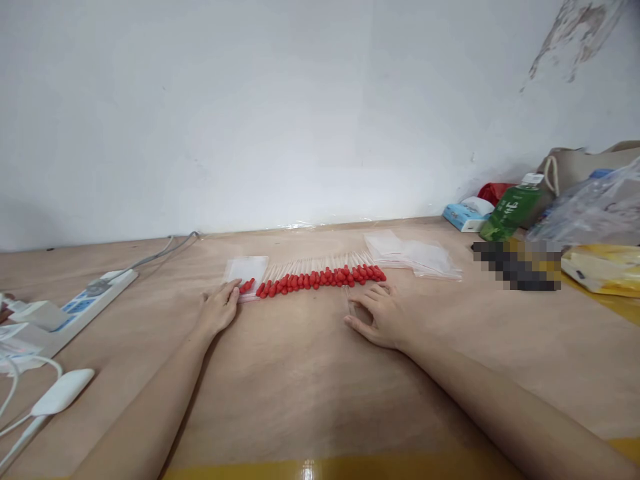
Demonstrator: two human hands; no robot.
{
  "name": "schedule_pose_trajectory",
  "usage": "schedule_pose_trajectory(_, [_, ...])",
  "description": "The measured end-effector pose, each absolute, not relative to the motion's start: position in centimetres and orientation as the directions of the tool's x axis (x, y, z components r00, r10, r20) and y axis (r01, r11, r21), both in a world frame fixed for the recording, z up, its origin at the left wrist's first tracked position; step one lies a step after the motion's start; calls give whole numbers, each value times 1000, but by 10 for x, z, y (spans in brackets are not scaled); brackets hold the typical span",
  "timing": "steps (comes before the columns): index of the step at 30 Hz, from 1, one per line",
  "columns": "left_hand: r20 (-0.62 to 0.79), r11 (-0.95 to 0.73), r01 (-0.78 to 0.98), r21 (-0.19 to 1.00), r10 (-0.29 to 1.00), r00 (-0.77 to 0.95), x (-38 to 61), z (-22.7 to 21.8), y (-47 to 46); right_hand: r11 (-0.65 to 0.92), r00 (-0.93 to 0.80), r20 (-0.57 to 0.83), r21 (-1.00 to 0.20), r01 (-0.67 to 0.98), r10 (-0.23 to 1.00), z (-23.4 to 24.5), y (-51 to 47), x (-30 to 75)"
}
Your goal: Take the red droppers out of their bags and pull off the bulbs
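Observation:
A long row of thin sticks with red tips (320,277) lies across the tan table (300,387). At its left end a small clear bag (246,271) holds a few of the red tips. My left hand (220,308) rests on that bag's near edge, fingers together and flat. My right hand (379,313) lies palm down just before the row's right end, fingers spread, over a thin clear stick or sleeve I cannot make out well.
A stack of clear bags (413,255) lies behind the row at right. A white power strip (85,301) and cables sit at left. A green bottle (510,212), tissue pack (465,215), plastic bags and a yellow packet (603,267) crowd the right.

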State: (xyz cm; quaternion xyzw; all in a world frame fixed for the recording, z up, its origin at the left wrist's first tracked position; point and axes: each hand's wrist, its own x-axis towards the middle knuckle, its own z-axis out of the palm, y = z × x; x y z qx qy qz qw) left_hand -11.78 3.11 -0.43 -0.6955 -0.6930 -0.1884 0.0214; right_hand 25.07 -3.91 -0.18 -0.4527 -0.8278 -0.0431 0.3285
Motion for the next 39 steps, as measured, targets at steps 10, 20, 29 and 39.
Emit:
schedule_pose_trajectory(10, [677,-497,864,83,664,317,-24,24,4,607,-376,575,-279,744,726,-3,-36,253])
schedule_pose_trajectory(20, [546,-574,818,49,701,459,63,28,32,603,-361,594,-275,748,719,-5,-35,255])
schedule_pose_trajectory(29, [648,-540,825,168,691,320,68,24,36,610,-356,585,-318,726,729,-6,-33,255])
schedule_pose_trajectory(39, [467,-491,393,777,869,162,10,8,-25,574,-238,696,-298,763,677,-8,-34,254])
